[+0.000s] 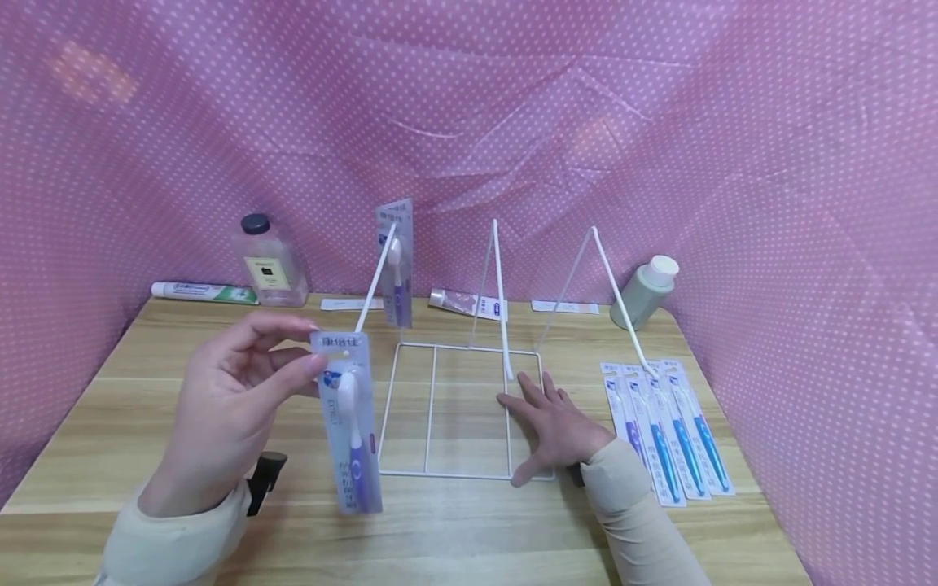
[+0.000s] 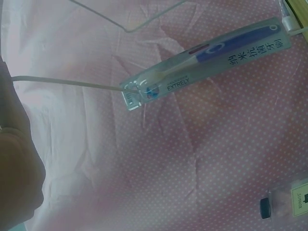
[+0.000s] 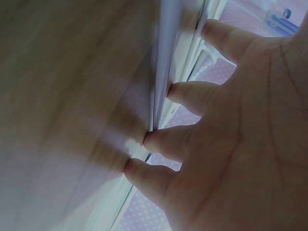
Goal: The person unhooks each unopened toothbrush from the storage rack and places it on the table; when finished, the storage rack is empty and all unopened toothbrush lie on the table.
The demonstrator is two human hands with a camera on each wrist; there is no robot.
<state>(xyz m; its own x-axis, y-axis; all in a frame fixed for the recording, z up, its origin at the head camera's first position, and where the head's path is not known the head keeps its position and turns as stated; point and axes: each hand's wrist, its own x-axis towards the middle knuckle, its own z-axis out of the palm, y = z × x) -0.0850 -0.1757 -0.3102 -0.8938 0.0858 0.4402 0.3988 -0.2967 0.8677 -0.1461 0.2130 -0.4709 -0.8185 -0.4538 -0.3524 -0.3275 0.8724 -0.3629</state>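
My left hand (image 1: pixel 234 391) pinches the top of a packaged purple toothbrush (image 1: pixel 355 439) between thumb and fingers. The pack hangs upright at the front end of the left prong (image 1: pixel 374 285) of a white wire rack (image 1: pixel 431 407). Farther back on that prong hangs another packaged purple toothbrush (image 1: pixel 399 297), seen sideways in the left wrist view (image 2: pixel 216 53). With fingers spread, my right hand (image 1: pixel 560 423) rests at the right side of the rack's base. The right wrist view shows its fingertips (image 3: pixel 156 142) down at the wire and the wooden table.
Several packaged toothbrushes (image 1: pixel 667 439) lie side by side at the right. Along the back are a toothpaste tube (image 1: pixel 205 292), a black-capped bottle (image 1: pixel 271 264), a smaller tube (image 1: pixel 465 303) and a green bottle (image 1: pixel 645 295). Two more rack prongs (image 1: pixel 501 301) jut toward me. Pink dotted cloth surrounds the table.
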